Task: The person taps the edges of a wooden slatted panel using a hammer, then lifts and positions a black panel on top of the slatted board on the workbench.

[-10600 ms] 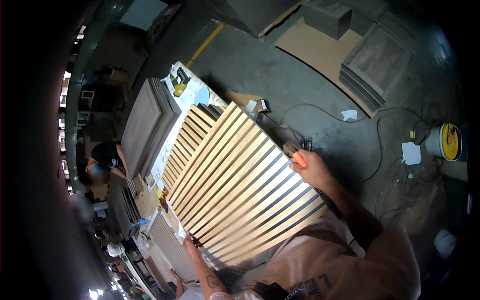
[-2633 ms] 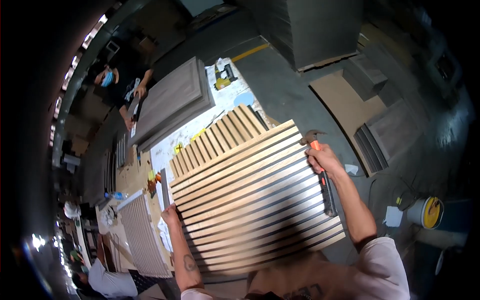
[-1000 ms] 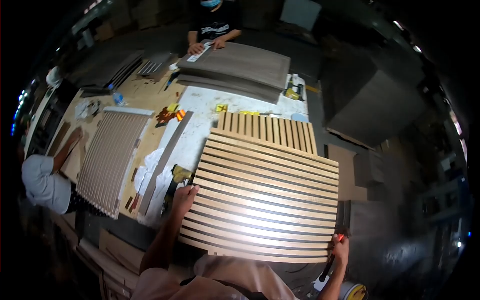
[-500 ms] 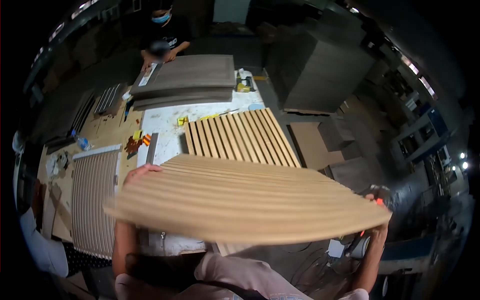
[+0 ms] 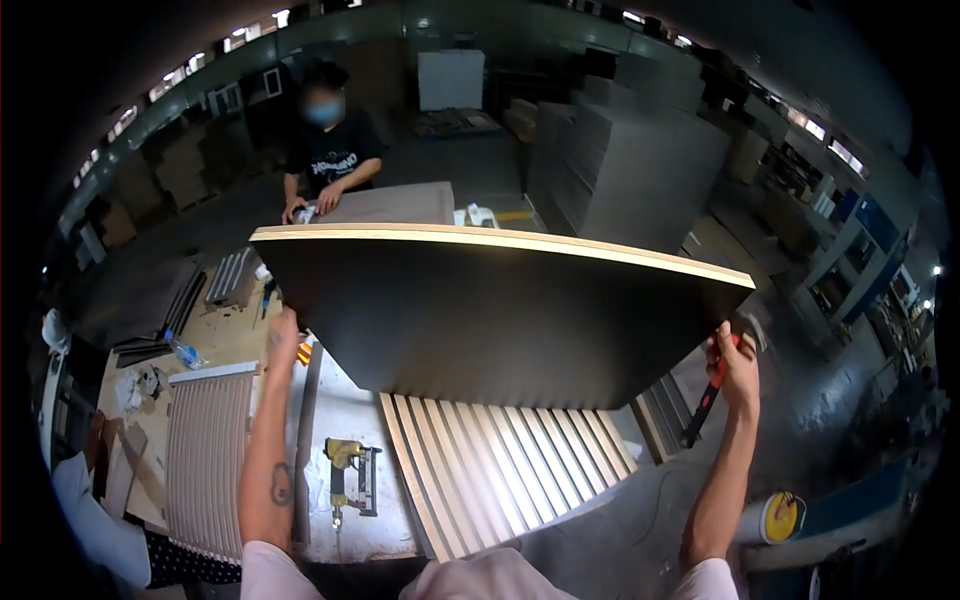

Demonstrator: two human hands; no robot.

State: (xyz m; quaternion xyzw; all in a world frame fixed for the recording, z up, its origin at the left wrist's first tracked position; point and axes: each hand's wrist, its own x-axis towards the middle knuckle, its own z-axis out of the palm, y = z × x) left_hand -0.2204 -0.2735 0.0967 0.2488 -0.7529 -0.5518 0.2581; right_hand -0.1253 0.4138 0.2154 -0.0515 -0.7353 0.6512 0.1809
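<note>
The two hands are wide apart, one at each side of a dark-faced panel (image 5: pixel 500 320). The left hand (image 5: pixel 284 335) is clamped on its left edge, the fingers partly hidden; the right hand (image 5: pixel 736 366) is closed round a hammer (image 5: pixel 715 384) with a red and black handle, and meets the right edge as well. The panel spans the space between the hands, tilted up, its black face toward the wearer and its pale wooden edge uppermost, above both hands

Below and between the hands, a pale slatted panel (image 5: pixel 510 470) lies on the bench (image 5: pixel 340 385), its far end hidden by the dark-faced panel; whether the two touch cannot be told. Below the left hand, beside the slats, lies a yellow and black nail gun (image 5: pixel 345 455), with a narrow grey strip (image 5: pixel 308 410) near it

Out to the left of the left hand are a grey-brown ribbed panel (image 5: pixel 210 450) and a plastic bottle (image 5: pixel 183 350). Below the right hand, well apart, stands a yellow-topped bucket (image 5: pixel 783 517). Beyond the left hand, a co-worker (image 5: pixel 335 155) in a blue mask has both hands at a grey board (image 5: pixel 395 203)
</note>
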